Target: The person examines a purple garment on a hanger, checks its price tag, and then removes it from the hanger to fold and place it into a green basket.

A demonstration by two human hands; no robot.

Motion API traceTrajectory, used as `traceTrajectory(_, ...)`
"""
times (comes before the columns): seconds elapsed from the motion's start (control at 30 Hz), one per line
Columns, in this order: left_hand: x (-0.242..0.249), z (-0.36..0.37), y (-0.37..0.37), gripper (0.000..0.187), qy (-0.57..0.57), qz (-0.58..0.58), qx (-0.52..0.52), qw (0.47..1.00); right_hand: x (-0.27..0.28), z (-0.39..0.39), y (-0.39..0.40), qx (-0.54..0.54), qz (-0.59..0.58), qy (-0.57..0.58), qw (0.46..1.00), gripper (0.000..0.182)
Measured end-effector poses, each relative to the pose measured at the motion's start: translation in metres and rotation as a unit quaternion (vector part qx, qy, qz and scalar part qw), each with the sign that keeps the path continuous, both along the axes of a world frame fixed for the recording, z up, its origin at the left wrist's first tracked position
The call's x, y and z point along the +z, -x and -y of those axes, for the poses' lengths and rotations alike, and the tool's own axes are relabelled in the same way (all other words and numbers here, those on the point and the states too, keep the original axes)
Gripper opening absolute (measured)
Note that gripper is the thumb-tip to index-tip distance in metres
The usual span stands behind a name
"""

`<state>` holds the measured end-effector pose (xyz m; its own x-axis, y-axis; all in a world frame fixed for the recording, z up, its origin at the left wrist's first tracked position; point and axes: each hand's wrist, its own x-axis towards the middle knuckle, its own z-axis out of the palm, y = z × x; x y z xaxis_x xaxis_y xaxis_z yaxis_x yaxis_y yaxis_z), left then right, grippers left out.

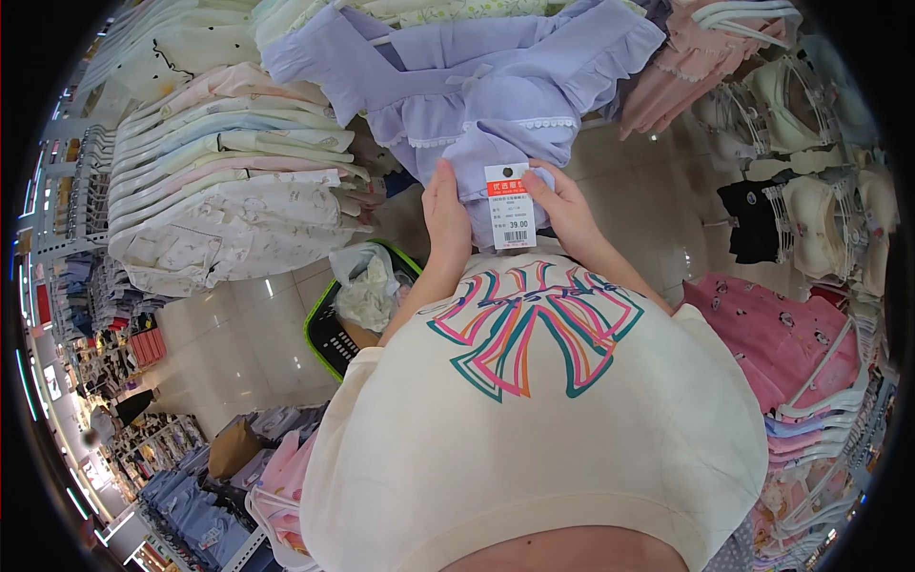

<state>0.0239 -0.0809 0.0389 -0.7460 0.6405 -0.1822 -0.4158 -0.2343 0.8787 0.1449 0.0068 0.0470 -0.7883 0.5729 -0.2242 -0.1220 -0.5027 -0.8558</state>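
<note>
A lavender garment [438, 76] with ruffled sleeves and white lace trim hangs at the top centre, its lower part gathered between my two hands. My left hand [446, 214] is closed on the left edge of the gathered cloth. On the other side, my right hand [569, 210] holds the cloth, its thumb by the edge of the price tag. That white and red tag [513, 212] lies in front of the cloth, printed 39.00.
Racks of light pajamas [229, 219] hang at the left. A black and green basket [329, 334] with a plastic bag stands on the floor. Pink clothes [772, 334] and bras [815, 224] hang at the right, blue garments [200, 524] at the lower left.
</note>
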Motion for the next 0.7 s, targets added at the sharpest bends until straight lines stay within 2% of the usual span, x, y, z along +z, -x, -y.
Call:
traceTrajectory(0.13, 0.003, -0.002, -0.002, 0.028, 0.029, -0.030, 0.007, 0.999, -0.003, 0.000, -0.002, -0.057, 0.009, -0.032, 0.998, 0.025)
traceTrajectory(0.3, -0.003, -0.001, 0.005, 0.042, 0.084, -0.083, 0.031, 0.993, -0.008, -0.007, -0.007, -0.106, -0.018, -0.012, 0.994, 0.020)
traceTrajectory(0.4, 0.000, 0.002, 0.011, 0.036, 0.145, -0.168, 0.032, 0.975, -0.006, -0.006, -0.009, -0.114, -0.027, 0.019, 0.993, 0.021)
traceTrajectory(0.5, 0.012, -0.001, 0.007, 0.048, 0.168, -0.244, 0.057, 0.953, -0.003, -0.007, -0.011, -0.114, -0.015, 0.018, 0.993, 0.022)
traceTrajectory(0.6, 0.002, -0.001, 0.010, 0.049, 0.151, -0.219, 0.042, 0.963, -0.006, -0.009, -0.012, -0.102, -0.022, 0.013, 0.994, 0.022)
traceTrajectory(0.7, 0.014, -0.009, 0.006, 0.051, 0.173, 0.007, 0.106, 0.979, -0.010, -0.013, -0.014, -0.052, -0.055, 0.024, 0.997, 0.022)
